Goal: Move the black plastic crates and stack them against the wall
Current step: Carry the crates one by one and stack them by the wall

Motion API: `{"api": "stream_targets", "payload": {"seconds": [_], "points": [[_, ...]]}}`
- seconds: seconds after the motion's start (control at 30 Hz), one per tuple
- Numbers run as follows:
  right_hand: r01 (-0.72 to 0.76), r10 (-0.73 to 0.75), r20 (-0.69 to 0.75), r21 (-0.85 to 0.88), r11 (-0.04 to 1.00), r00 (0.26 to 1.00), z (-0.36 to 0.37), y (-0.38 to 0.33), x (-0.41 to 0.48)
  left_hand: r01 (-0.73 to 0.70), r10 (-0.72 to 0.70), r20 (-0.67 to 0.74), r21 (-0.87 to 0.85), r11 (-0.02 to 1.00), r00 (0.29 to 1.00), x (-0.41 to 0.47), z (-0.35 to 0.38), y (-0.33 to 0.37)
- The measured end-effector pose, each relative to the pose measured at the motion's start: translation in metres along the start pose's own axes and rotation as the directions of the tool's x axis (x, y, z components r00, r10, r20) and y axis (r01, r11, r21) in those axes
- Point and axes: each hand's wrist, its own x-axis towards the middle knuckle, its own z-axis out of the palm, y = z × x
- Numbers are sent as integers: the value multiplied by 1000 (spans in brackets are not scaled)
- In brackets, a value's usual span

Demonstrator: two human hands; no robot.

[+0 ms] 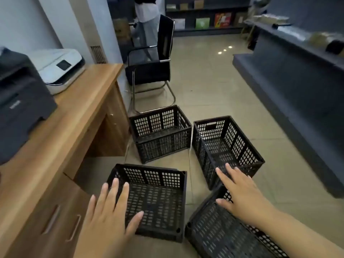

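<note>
Several black slatted plastic crates stand open-topped on the tiled floor. The nearest left crate (158, 198) lies below my left hand (109, 211), which hovers flat over its left rim, fingers spread, holding nothing. My right hand (242, 192) reaches forward, fingers apart, over the near rim of the right crate (227, 146) and above the closest crate (223, 233) at bottom right. A further crate (160, 135) sits by the desk corner, in front of the chair. No crate rests on another.
A wooden desk (74, 127) with a black printer (20, 101) and a white printer (59, 67) runs along the left. A black chair (154, 67) stands behind the crates. A dark counter (297, 81) lines the right. A person (147, 25) stands at the back.
</note>
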Motion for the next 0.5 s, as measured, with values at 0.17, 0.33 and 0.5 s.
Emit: {"api": "stream_targets", "payload": {"seconds": [0.17,0.33,0.5], "points": [[-73,70,124,18,997,990,20,17,72,54,-53,182,2,999,982,59,51,-1],[-128,121,186,29,991,975,42,23,140,-17,7,209,44,999,978,125,90,-15],[-251,243,173,26,968,955,64,32,214,-117,119,248,-24,993,961,205,152,-34]]}}
